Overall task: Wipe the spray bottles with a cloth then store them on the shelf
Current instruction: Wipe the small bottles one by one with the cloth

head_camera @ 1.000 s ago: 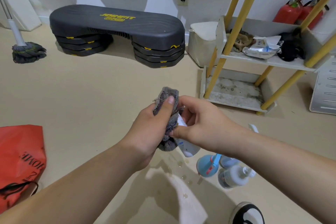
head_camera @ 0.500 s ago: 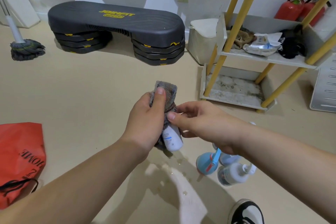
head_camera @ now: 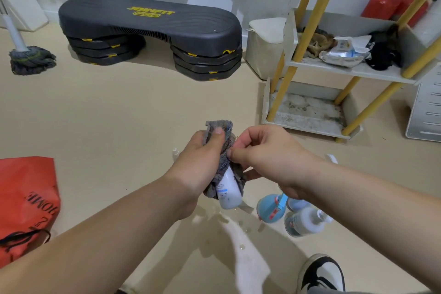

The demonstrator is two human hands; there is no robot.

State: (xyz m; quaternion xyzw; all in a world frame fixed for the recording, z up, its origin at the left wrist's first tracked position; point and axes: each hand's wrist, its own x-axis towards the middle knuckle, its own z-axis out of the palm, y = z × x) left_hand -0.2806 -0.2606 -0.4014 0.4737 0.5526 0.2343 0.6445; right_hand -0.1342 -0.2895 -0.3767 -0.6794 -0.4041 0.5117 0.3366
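Observation:
My left hand [head_camera: 202, 157] grips a grey cloth [head_camera: 220, 126] wrapped round the upper part of a small white spray bottle [head_camera: 229, 192], whose base points down at the floor. My right hand [head_camera: 267, 148] pinches the cloth near the bottle's top with thumb and curled fingers. On the floor below my right wrist stand a blue spray bottle [head_camera: 269, 209] and a clear bottle with a white pump [head_camera: 304, 221], with another bottle partly hidden behind them. The yellow-legged shelf [head_camera: 346, 71] stands at the right.
A black step platform [head_camera: 152, 28] sits against the wall. A mop head [head_camera: 31, 59] lies at far left, a red bag [head_camera: 26, 198] at left. Fire extinguishers [head_camera: 386, 2] stand behind the shelf, which holds rags and a wipes pack [head_camera: 346, 53]. Wet spots mark the floor; my shoe [head_camera: 319, 272] is at bottom right.
The bottle has slid further out below the cloth and now points more downward. My right hand shifted from the bottle's body up to the cloth near its top.

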